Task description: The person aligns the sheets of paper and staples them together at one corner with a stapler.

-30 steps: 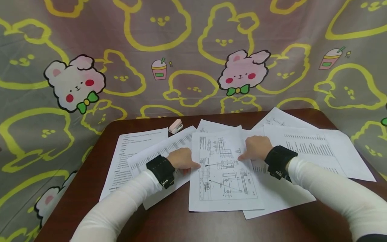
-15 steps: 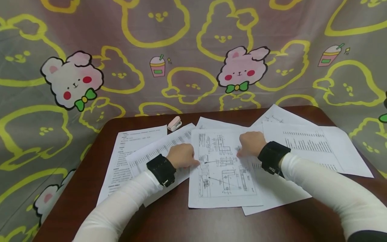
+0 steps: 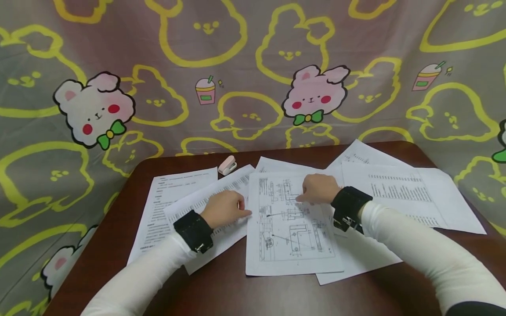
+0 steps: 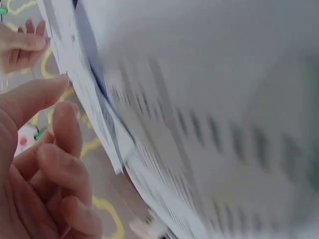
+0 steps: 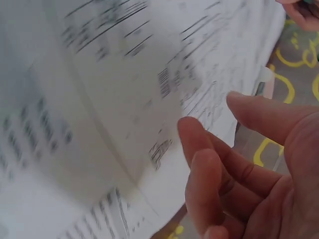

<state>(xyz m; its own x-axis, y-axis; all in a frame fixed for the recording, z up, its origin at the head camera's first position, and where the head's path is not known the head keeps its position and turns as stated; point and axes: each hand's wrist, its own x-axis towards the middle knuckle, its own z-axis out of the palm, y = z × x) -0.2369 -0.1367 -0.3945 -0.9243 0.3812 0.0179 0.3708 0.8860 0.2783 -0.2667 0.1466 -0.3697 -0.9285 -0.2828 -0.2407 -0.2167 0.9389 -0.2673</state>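
A sheet with a technical drawing (image 3: 294,263) lies at the middle of the table, on top of other pages. Just off its left edge, my left hand (image 3: 224,208) hovers over a page of printed text (image 3: 213,243). In the left wrist view that hand's fingers (image 4: 65,167) are loosely bent, with a gap between thumb and index finger. My right hand (image 3: 319,188) is over the upper right of the drawing. The right wrist view shows its thumb (image 5: 259,112) and index finger apart, nothing between them. Whether either hand touches paper, I cannot tell.
A pale pink stapler (image 3: 227,165) sits behind the pages at the table's far edge. More printed sheets fan out on the left (image 3: 158,206) and right (image 3: 446,197). Behind the brown table (image 3: 221,294) hangs a patterned curtain (image 3: 245,57).
My left hand has drawn back left, away from the drawing's edge. My right hand has shifted left, farther over the drawing. The sheets look unmoved.
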